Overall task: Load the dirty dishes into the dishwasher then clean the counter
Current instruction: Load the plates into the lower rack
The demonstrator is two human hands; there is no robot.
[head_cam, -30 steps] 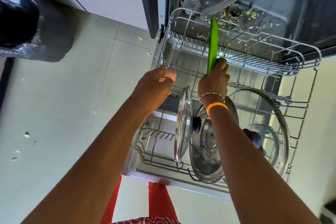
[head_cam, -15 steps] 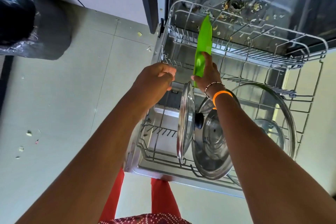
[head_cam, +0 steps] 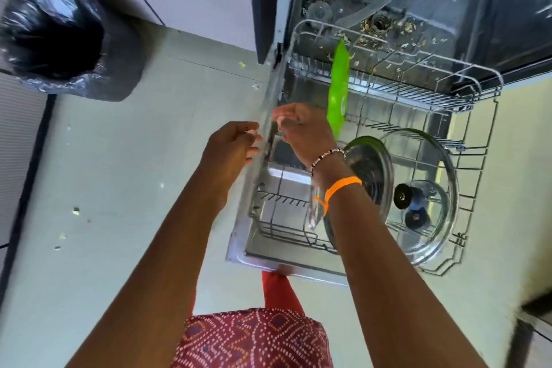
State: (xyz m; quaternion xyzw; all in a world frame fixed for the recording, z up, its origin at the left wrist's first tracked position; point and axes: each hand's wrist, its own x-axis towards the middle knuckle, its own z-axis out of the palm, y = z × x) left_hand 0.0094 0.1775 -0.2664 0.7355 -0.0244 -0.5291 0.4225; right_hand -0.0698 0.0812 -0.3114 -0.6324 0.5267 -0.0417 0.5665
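The dishwasher's lower wire rack is pulled out over the open door. A green plate stands on edge in the rack's back left part, and no hand touches it. A steel lid and a large glass lid with a black knob lean in the right half. My right hand hovers over the rack's left side just in front of the plate, fingers loosely bent and holding nothing. My left hand is curled at the blurred left rim of the rack; whether it grips the rim is unclear.
Food scraps litter the dishwasher's tub floor behind the rack. A bin lined with a black bag stands on the floor at the far left. Small crumbs lie on the pale floor tiles. A dark furniture edge shows at the lower right.
My right hand has let go of the green plate, which now stands alone in the rack, and has drawn back left toward my left hand. The view has shifted.
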